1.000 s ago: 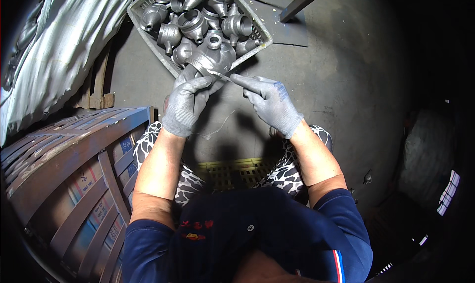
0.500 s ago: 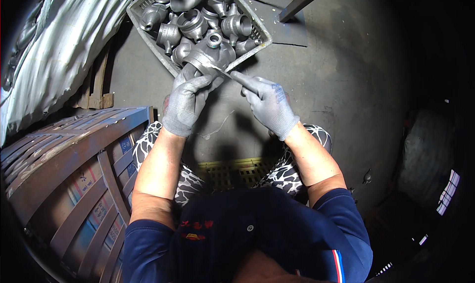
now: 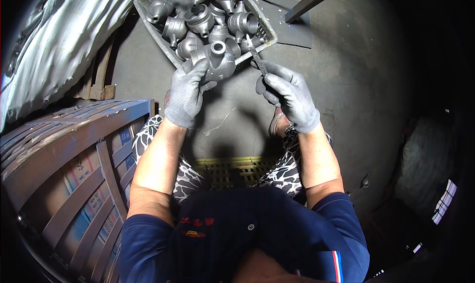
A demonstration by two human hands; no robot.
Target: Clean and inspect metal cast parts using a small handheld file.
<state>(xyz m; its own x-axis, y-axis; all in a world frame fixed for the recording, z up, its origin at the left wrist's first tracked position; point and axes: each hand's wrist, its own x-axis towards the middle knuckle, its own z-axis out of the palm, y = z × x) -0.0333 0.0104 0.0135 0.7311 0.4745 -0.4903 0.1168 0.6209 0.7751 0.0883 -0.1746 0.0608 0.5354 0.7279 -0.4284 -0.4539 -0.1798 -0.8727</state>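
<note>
In a grey work glove, my left hand [image 3: 188, 91] grips a grey metal casting [image 3: 221, 67], a hollow pipe fitting with a threaded end and a round, bright-rimmed neck facing up. The thumb lies over the threaded end; the other fingers are partly hidden underneath. My right hand [image 3: 291, 91], gloved alike, is closed around a slim, dark, pointed hand tool [image 3: 256, 57]. Its pale tip points up and away, apart from the casting; whether it is a knife or a file I cannot tell. Similar castings [image 3: 199, 19] lie heaped just beyond my hands.
The castings fill a pale plastic crate [image 3: 165, 48]. A slatted metal frame [image 3: 74, 149] with cartons inside stands left, below a large white sack [image 3: 74, 50]. A dark metal leg [image 3: 309, 7] stands beyond the crate. Beneath me is a yellow slotted plastic crate [image 3: 232, 170].
The tool has come away from the casting, swinging upright as my right hand moved right. The casting has turned in my left hand, showing its round neck more squarely.
</note>
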